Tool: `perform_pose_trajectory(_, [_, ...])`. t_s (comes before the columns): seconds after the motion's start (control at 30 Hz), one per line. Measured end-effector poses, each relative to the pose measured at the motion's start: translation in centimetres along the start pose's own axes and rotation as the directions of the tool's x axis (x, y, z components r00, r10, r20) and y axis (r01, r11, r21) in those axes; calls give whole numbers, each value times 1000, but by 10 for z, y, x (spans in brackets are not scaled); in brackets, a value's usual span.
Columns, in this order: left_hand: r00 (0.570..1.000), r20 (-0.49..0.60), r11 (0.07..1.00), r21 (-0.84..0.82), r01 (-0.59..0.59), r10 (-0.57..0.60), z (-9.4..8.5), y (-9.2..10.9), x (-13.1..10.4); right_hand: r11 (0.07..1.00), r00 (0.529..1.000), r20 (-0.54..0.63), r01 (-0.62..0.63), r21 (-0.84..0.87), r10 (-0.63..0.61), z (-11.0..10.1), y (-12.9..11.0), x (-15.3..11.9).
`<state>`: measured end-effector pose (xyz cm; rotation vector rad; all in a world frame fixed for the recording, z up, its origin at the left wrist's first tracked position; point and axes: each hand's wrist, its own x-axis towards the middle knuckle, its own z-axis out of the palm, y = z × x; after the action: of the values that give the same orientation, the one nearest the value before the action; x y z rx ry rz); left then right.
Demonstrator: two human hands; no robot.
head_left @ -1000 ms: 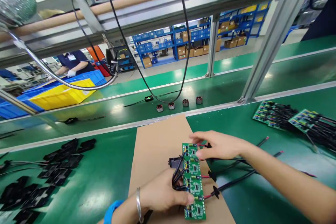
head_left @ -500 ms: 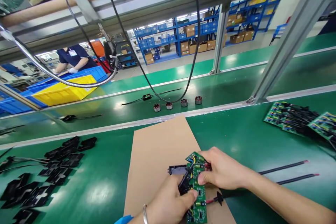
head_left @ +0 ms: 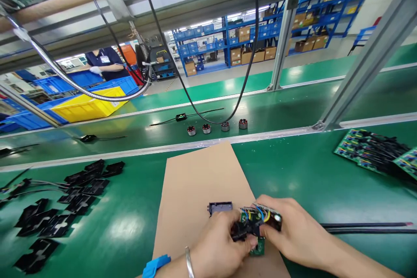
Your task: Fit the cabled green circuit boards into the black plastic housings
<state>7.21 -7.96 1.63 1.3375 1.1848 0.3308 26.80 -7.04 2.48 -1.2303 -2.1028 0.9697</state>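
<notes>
Over the cardboard sheet (head_left: 195,178), both my hands are closed on a green circuit board (head_left: 259,248) with blue and yellow wires. My right hand (head_left: 291,228) grips its upper right end, which is tilted up. My left hand (head_left: 220,241) pinches the board's left side and the black wiring bunched on it; the fingers hide much of this. Just beyond my left fingers, a small open black plastic case (head_left: 220,206) lies on the cardboard. Two black cables (head_left: 365,228) stretch rightward from behind my right wrist.
Several black plastic parts (head_left: 81,204) lie at the left. A stack of wired circuit boards (head_left: 371,150) sits at the right. Across the metal rail are several small motors (head_left: 243,124) and a hanging black cable (head_left: 250,61). A person (head_left: 106,63) stands beyond the yellow bin (head_left: 87,106).
The circuit board has turned from lying lengthwise toward me to a tilted, bunched position. My right hand has moved slightly right and down, and the two cables now lie closer together.
</notes>
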Motion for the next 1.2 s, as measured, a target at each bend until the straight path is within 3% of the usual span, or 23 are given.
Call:
perform_pose_trajectory(0.07, [996, 13, 996, -40, 85, -84, 9, -4, 3, 989, 989, -63, 128, -78, -133, 0, 3, -7])
perform_pose_trajectory(0.1, [997, 33, 996, -52, 72, -70, 12, -5, 4, 984, 987, -59, 144, -104, -151, -1, 5, -9])
perform_pose_trajectory(0.17, [998, 47, 1000, 7, -29, 29, 12, -4, 2, 990, 997, 36, 70, -126, -66, -9, 11, -8])
perform_pose_trajectory(0.27, [987, 75, 943, 294, -156, 140, 1, 3, -9, 992, 963, 247, -90, -84, 109, -22, 20, -1])
perform_pose_trajectory(0.4, [980, 166, 813, 550, -188, 114, -29, 23, -36, 998, 906, 420, -67, 13, 55, -27, 26, 5])
perform_pose_trajectory(0.5, [979, 111, 763, 615, -201, 169, -54, 27, -46, 996, 930, 359, -83, -17, 84, -23, 25, 7])
perform_pose_trajectory(0.57, [959, 103, 701, 663, -263, 263, -70, 18, -40, 995, 945, 311, -95, -24, 98, -22, 22, 9])
perform_pose_trajectory(0.7, [916, 216, 619, 682, -389, 338, -94, -13, -10, 989, 973, 193, -111, -102, 129, -20, 21, 17])
perform_pose_trajectory(0.77, [916, 182, 632, 675, -380, 356, -100, -21, 3, 984, 989, 109, -85, -156, 103, -18, 21, 23])
perform_pose_trajectory(0.87, [893, 46, 672, 642, -370, 448, -103, -15, 10, 986, 999, 26, 26, -164, -22, -18, 14, 36])
perform_pose_trajectory(0.93, [873, -43, 769, 495, -404, 486, -98, -3, 11, 988, 997, 39, 71, -138, -66, -19, 4, 48])
perform_pose_trajectory(1.0, [891, -81, 872, 262, -415, 448, -89, 9, 12, 992, 993, 89, 83, -97, -74, -19, -6, 61])
perform_pose_trajectory(1.1, [927, -148, 935, 147, -323, 344, -76, 17, 17, 999, 985, 174, 9, -33, -3, -18, -12, 76])
perform_pose_trajectory(1.2, [893, -301, 931, 258, -260, 333, -73, 12, 21, 989, 978, 160, -144, 34, 137, -14, -5, 81])
